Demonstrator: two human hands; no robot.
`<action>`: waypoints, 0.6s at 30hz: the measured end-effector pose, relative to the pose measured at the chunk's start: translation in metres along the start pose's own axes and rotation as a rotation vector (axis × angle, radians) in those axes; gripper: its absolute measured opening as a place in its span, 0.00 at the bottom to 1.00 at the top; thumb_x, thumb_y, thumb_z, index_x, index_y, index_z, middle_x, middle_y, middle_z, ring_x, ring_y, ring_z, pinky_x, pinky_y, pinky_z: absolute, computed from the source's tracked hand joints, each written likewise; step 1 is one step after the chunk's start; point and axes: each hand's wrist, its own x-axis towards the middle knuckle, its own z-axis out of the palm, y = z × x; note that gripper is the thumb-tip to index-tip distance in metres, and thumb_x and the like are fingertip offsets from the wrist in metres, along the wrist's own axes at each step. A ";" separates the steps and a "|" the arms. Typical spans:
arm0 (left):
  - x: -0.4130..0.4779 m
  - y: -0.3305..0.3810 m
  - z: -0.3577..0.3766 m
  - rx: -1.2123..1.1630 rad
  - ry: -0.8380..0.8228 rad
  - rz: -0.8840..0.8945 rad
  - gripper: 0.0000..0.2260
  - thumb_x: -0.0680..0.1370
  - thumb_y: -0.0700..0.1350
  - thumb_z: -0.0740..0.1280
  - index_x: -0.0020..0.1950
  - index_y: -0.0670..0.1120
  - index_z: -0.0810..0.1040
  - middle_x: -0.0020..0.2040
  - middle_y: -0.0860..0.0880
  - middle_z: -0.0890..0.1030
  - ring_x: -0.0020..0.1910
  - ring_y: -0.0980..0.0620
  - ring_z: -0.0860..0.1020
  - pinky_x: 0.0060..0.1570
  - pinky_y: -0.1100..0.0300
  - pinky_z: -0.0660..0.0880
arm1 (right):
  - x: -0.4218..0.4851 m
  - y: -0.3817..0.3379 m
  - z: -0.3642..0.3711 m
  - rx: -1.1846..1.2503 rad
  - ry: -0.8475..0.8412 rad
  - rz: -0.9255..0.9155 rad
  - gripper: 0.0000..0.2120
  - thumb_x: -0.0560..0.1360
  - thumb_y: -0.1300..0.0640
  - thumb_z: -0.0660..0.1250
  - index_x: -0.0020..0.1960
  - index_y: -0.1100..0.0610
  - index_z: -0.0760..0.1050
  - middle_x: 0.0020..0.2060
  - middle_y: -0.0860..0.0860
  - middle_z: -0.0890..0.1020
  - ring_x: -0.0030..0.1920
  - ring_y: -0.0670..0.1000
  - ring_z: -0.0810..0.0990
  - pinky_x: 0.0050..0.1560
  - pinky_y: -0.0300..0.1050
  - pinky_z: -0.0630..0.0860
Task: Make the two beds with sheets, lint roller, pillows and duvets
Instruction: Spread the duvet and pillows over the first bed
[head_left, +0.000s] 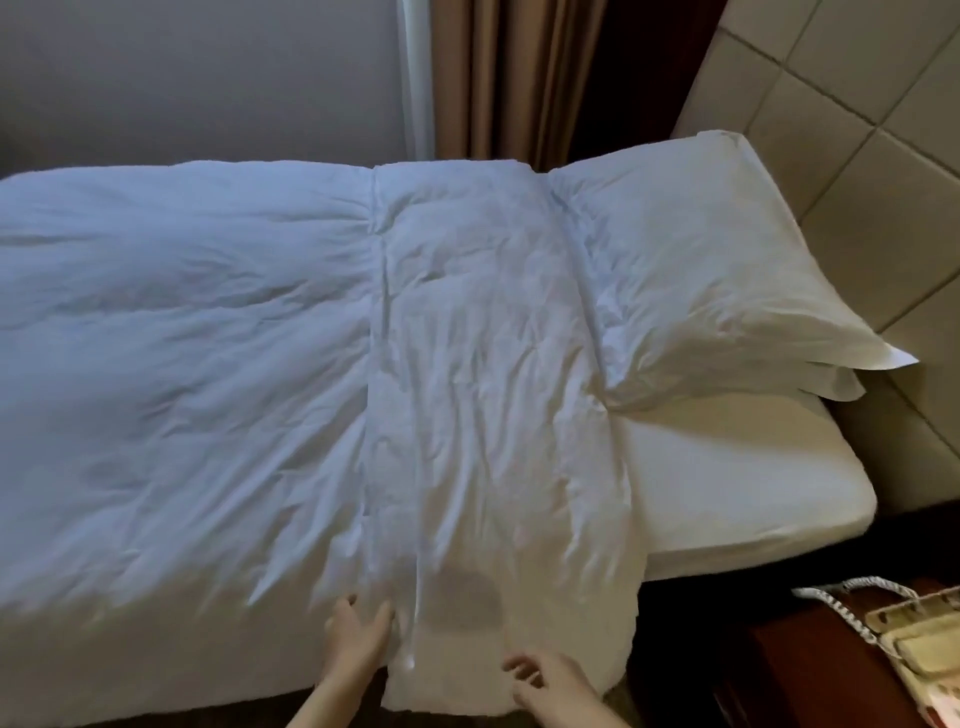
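I can read no text, label, brand or number anywhere from here; nothing legible shows.

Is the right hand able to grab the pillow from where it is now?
Probably not without leaning. The right hand rests on the folded duvet band at the near bed edge, while the pillow lies far up by the headboard. Nothing blocks the way; it just looks far.

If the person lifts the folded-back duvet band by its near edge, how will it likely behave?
Probably floppy: the duvet is creased all over and its near edge droops over the bed side by the left hand and right hand. Likely light for its bulk, since it looks puffy. It would sag rather than hold shape.
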 end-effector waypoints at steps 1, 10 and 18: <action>0.013 0.005 0.006 -0.044 0.005 0.029 0.28 0.76 0.45 0.69 0.72 0.37 0.62 0.69 0.36 0.67 0.67 0.40 0.67 0.63 0.50 0.66 | 0.020 0.010 -0.016 0.020 0.107 -0.020 0.14 0.74 0.59 0.66 0.40 0.41 0.68 0.39 0.43 0.75 0.38 0.37 0.72 0.41 0.23 0.68; 0.126 0.000 0.072 -0.101 0.056 0.156 0.39 0.53 0.69 0.71 0.57 0.47 0.78 0.51 0.47 0.82 0.51 0.45 0.80 0.55 0.46 0.77 | 0.181 0.144 -0.139 0.695 0.791 0.111 0.15 0.79 0.55 0.61 0.62 0.62 0.73 0.58 0.56 0.77 0.57 0.57 0.76 0.53 0.49 0.73; 0.098 0.010 0.097 -0.242 -0.026 0.233 0.05 0.75 0.43 0.68 0.51 0.46 0.80 0.43 0.47 0.82 0.45 0.46 0.81 0.48 0.50 0.78 | 0.166 0.104 -0.130 0.882 0.198 0.040 0.15 0.79 0.46 0.59 0.49 0.53 0.80 0.38 0.49 0.86 0.39 0.46 0.84 0.44 0.44 0.79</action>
